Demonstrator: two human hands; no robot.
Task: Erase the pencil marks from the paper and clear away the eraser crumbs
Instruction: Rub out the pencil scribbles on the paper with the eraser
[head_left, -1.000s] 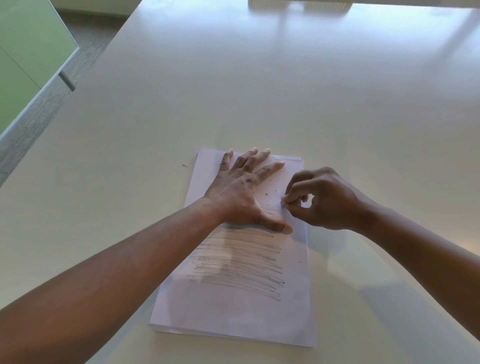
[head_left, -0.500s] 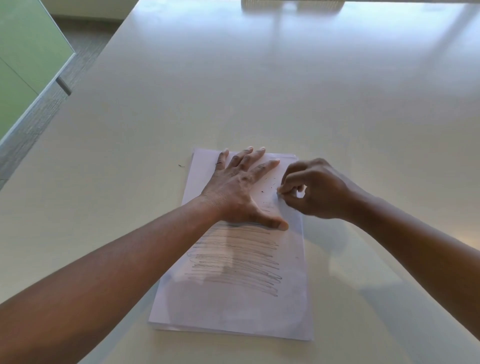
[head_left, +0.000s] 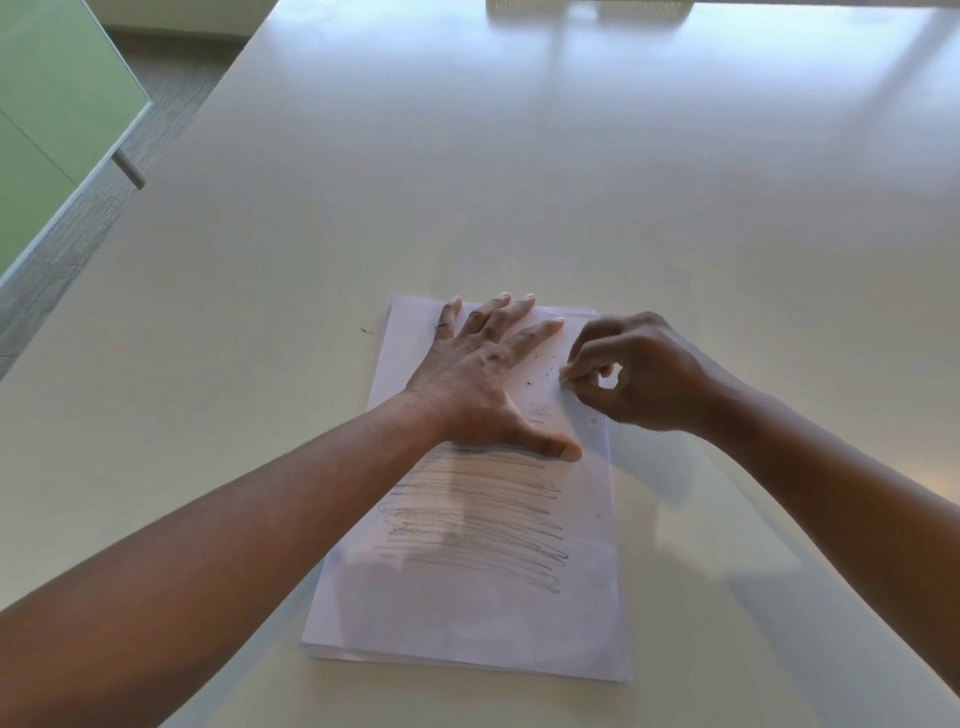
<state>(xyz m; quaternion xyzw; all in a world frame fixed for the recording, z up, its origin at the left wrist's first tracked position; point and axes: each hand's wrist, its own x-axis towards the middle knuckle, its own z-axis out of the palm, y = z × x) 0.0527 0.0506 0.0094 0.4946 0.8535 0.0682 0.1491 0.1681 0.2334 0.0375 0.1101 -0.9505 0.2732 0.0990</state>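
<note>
Two hands: my left hand (head_left: 480, 387) flat, fingers spread, pressing the paper (head_left: 483, 613).
Right hand (head_left: 631, 376): fingertips pinching an eraser (head_left: 565, 383), at three o'clock of left.
Crumbs (head_left: 540, 370): between them.
Pencil marks (head_left: 475, 525): at six o'clock.

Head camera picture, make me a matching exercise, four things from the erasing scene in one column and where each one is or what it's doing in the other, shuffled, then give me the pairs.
Column one:
1. left hand
2. right hand
3. pencil marks
4. eraser crumbs

Column two:
A. dark specks on the upper part of the paper
B. curled, fingertips pinched at the sheet's right edge
C. flat, fingers spread, pressing the sheet down
D. grey lines across the middle of the sheet, nearer the camera than the hands

Pairs: 1-C, 2-B, 3-D, 4-A
</note>
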